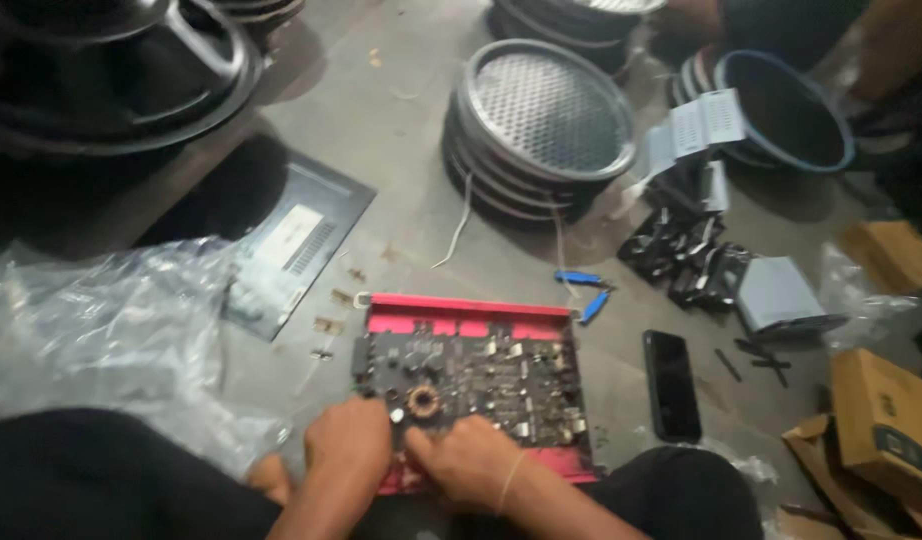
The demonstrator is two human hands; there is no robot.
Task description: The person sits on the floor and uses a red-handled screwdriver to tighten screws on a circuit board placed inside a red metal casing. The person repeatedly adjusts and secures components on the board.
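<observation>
Dark circuit board (pixel 471 385) in red metal tray (pixel 466 305), on grey floor between the knees, left hand (pixel 348 440) and right hand (pixel 468 462) curled on its near edge, grip hidden, cannot tell, black phone (pixel 671 385) right, blue-handled pliers (pixel 584 290) behind, stacked mesh grilles (pixel 541 120) beyond.

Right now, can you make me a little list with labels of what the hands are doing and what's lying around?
Left hand: resting on the near edge of the circuit board
Right hand: on the board beside it
Board sits in: red metal tray
Right of tray: black phone
Behind: blue-handled pliers, stacked mesh speaker grilles
Left: clear plastic bag
</observation>
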